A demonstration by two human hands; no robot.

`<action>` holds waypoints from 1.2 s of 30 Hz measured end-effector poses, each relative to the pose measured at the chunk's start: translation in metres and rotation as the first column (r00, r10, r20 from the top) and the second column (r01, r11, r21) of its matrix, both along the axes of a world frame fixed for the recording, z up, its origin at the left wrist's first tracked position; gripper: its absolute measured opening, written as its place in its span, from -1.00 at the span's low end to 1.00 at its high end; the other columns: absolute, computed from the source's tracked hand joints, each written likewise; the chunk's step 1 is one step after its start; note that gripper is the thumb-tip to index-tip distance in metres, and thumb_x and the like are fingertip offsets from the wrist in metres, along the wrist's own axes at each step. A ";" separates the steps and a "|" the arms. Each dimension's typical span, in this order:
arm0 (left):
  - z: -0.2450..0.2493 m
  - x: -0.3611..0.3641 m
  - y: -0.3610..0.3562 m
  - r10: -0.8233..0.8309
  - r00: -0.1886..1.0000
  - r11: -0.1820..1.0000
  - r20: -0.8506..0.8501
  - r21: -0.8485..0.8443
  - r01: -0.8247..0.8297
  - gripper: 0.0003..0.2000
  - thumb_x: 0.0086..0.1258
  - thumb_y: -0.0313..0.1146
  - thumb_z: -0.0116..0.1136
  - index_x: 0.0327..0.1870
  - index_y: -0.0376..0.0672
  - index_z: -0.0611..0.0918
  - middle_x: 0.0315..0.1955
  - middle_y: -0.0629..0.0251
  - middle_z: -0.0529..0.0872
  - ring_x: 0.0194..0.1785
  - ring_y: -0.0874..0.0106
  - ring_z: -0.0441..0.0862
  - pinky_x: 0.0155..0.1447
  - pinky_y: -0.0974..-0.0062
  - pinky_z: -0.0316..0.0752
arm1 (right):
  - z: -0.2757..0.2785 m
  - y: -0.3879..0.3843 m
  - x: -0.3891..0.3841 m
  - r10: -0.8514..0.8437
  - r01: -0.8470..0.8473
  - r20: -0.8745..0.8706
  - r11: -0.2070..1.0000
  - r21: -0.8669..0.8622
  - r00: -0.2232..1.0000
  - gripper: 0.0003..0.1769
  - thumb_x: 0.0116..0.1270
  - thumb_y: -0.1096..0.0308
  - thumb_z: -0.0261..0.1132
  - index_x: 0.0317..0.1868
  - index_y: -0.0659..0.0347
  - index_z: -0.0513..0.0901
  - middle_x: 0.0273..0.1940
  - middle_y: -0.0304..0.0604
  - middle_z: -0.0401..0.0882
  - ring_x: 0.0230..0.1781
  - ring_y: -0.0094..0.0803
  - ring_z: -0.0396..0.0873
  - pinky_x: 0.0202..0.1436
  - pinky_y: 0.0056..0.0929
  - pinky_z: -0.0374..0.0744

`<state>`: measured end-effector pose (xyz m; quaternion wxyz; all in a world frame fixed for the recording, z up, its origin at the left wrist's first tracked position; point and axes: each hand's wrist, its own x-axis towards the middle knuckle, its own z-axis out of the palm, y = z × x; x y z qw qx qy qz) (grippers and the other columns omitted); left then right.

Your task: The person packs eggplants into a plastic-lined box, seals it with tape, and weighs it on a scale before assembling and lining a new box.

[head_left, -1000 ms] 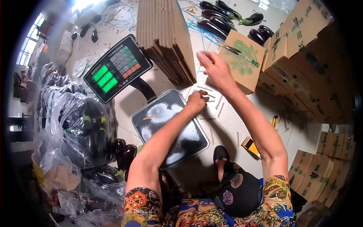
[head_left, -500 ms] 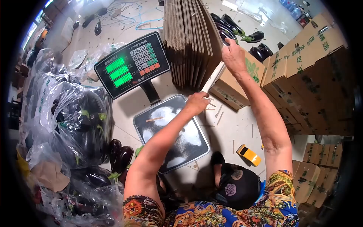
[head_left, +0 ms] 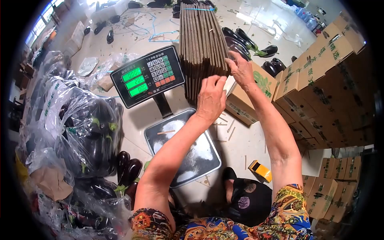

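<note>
Near edge of the cardboard stack [head_left: 200,36] is clamped by left hand [head_left: 211,98] fingers; right hand [head_left: 241,70] is laid on its right side, fingers' state unclear.

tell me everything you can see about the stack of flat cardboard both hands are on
The stack of flattened cardboard is plain brown corrugated sheets, seemingly standing on edge on the pale floor and packed side by side with their ribbed edges up. A thin blue strap crosses its far end. It stands between the scale display and a printed box. The left hand touches its near edges, and the right hand curls fingers over its near right corner.
</note>
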<state>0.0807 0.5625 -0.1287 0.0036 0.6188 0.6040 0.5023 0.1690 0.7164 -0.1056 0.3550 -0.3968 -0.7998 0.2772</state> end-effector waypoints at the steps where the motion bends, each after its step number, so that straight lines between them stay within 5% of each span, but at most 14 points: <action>1: 0.003 -0.003 0.004 0.033 0.999 0.999 -0.018 0.017 -0.033 -0.55 0.17 -0.59 0.20 0.15 -0.18 0.55 -0.03 0.06 0.54 0.05 0.05 0.49 0.13 0.18 0.47 | -0.003 0.000 0.000 0.007 -0.010 -0.047 0.999 -0.051 0.999 -0.57 0.39 0.28 0.25 0.24 0.19 0.53 -0.40 -0.08 0.70 -0.48 -0.50 0.58 -0.34 -0.39 0.59; 4: 0.002 -0.008 0.010 0.065 0.997 0.998 -0.040 -0.020 -0.066 -0.49 0.17 -0.53 0.24 0.22 -0.10 0.55 0.02 0.06 0.52 0.08 0.04 0.47 0.20 0.18 0.42 | -0.001 -0.010 0.002 -0.052 0.050 0.038 0.997 0.051 0.998 -0.55 0.36 0.33 0.27 0.25 0.18 0.53 -0.42 -0.02 0.68 -0.48 -0.46 0.59 -0.34 -0.38 0.58; 5: 0.000 -0.007 0.010 0.084 0.994 0.996 -0.071 -0.014 -0.085 -0.49 0.16 -0.53 0.25 0.22 -0.07 0.56 0.01 0.08 0.52 0.09 0.05 0.46 0.19 0.18 0.42 | 0.003 -0.012 0.004 -0.033 0.007 0.138 0.983 0.182 0.990 -0.50 0.31 0.45 0.23 0.27 0.19 0.49 -0.40 0.11 0.65 -0.46 -0.18 0.64 -0.30 -0.25 0.58; 8: 0.005 -0.009 0.012 0.182 0.960 0.983 -0.215 0.047 -0.176 -0.45 0.11 -0.51 0.30 0.21 0.06 0.57 0.00 0.17 0.50 0.12 0.13 0.42 0.13 0.19 0.39 | 0.019 -0.031 0.018 0.077 -0.177 0.302 0.930 0.322 0.950 -0.43 0.24 0.56 0.16 0.31 0.24 0.43 -0.35 0.24 0.62 -0.38 0.14 0.62 -0.26 -0.07 0.55; 9: 0.007 -0.012 0.015 0.204 0.946 0.979 -0.253 0.068 -0.193 -0.45 0.10 -0.50 0.31 0.21 0.08 0.58 0.00 0.18 0.49 0.12 0.15 0.41 0.12 0.20 0.38 | 0.029 -0.042 0.028 0.154 -0.279 0.372 0.908 0.312 0.915 -0.34 0.17 0.60 0.18 0.34 0.44 0.32 -0.25 0.32 0.60 -0.26 0.23 0.60 -0.18 0.02 0.56; 13: 0.005 -0.025 0.019 0.235 0.936 0.972 -0.261 0.069 -0.225 -0.45 0.09 -0.48 0.31 0.20 0.11 0.58 -0.05 0.23 0.48 0.08 0.17 0.41 0.08 0.22 0.37 | 0.058 -0.115 0.094 0.226 -0.388 0.545 0.899 0.202 0.807 -0.22 0.18 0.62 0.13 0.45 0.44 0.13 -0.28 0.36 0.59 -0.28 0.27 0.56 -0.18 0.01 0.55; 15: 0.005 -0.030 0.018 0.246 0.941 0.969 -0.230 0.055 -0.240 -0.50 0.13 -0.48 0.30 0.16 0.08 0.60 -0.08 0.24 0.47 0.05 0.18 0.41 0.09 0.21 0.38 | 0.067 -0.144 0.131 0.166 -0.255 0.651 0.966 0.044 0.741 -0.21 0.16 0.50 0.21 0.43 0.42 0.18 -0.33 0.30 0.61 -0.29 0.22 0.59 -0.14 0.01 0.55; 18: 0.009 -0.034 0.017 0.249 0.960 0.967 -0.132 0.091 -0.238 -0.61 0.18 -0.49 0.25 0.09 -0.01 0.64 -0.14 0.17 0.49 -0.02 0.15 0.44 0.08 0.24 0.42 | 0.090 -0.151 0.155 0.240 -0.028 0.663 0.949 -0.314 0.709 -0.15 0.10 0.37 0.37 0.41 0.38 0.26 -0.08 0.34 0.60 -0.08 0.19 0.62 0.02 -0.09 0.56; 20: 0.019 -0.033 0.017 0.249 0.968 0.947 0.024 0.203 -0.249 -0.66 0.21 -0.52 0.23 0.04 -0.10 0.66 -0.25 0.13 0.54 -0.12 0.13 0.52 0.03 0.25 0.46 | 0.068 -0.129 0.163 0.199 -0.122 0.593 0.978 -0.168 0.780 -0.22 0.04 0.17 0.46 0.26 0.37 0.47 -0.21 0.21 0.65 -0.19 0.03 0.65 -0.03 -0.20 0.57; 22: 0.029 -0.034 0.011 0.171 0.972 0.968 0.162 0.158 -0.197 -0.70 0.20 -0.54 0.21 -0.02 -0.13 0.66 -0.31 0.15 0.54 -0.17 0.12 0.53 -0.02 0.19 0.46 | 0.055 -0.100 0.147 0.164 -0.034 0.549 0.970 -0.239 0.820 -0.37 0.07 0.07 0.41 0.05 0.37 0.56 -0.30 0.27 0.63 -0.19 0.17 0.62 -0.05 -0.06 0.56; 26: 0.061 -0.045 -0.019 0.029 0.923 0.995 0.385 -0.099 0.010 -0.81 0.24 -0.47 0.26 -0.13 -0.25 0.72 -0.46 0.18 0.66 -0.34 0.32 0.65 -0.17 0.39 0.53 | 0.048 -0.096 0.120 0.027 0.061 0.518 0.987 -0.152 0.855 -0.58 0.19 0.12 0.28 -0.18 0.37 0.62 -0.39 0.24 0.61 -0.27 0.17 0.61 -0.14 -0.02 0.52; 28: 0.078 -0.048 -0.038 -0.088 0.565 0.936 0.820 -0.125 0.328 -0.77 0.48 -0.32 0.13 -0.01 -0.24 0.69 -0.37 0.43 0.66 -0.29 0.61 0.62 -0.11 0.61 0.55 | 0.042 -0.107 0.126 0.035 0.012 0.449 0.995 -0.101 0.893 -0.61 0.20 0.14 0.25 -0.18 0.35 0.62 -0.38 0.24 0.61 -0.27 0.18 0.61 -0.16 0.00 0.51; 30: 0.079 -0.052 -0.055 -0.191 0.246 0.875 0.950 0.051 0.481 -0.70 0.53 -0.24 0.07 0.09 -0.25 0.64 -0.40 0.43 0.62 -0.28 0.58 0.62 -0.09 0.57 0.57 | 0.048 -0.126 0.144 0.028 0.051 0.503 0.989 -0.142 0.864 -0.65 0.21 0.16 0.23 -0.20 0.32 0.62 -0.36 0.28 0.60 -0.25 0.23 0.60 -0.15 0.03 0.52; 36: 0.097 -0.035 -0.092 -0.093 0.343 0.806 0.935 -0.131 0.577 -0.71 0.56 -0.26 -0.01 0.09 -0.27 0.59 -0.36 0.31 0.67 -0.19 0.44 0.67 -0.04 0.48 0.57 | 0.068 -0.198 0.194 -0.021 0.045 0.462 0.998 -0.041 0.887 -0.66 0.20 0.18 0.27 -0.23 0.34 0.59 -0.39 0.25 0.57 -0.32 0.24 0.56 -0.23 -0.02 0.51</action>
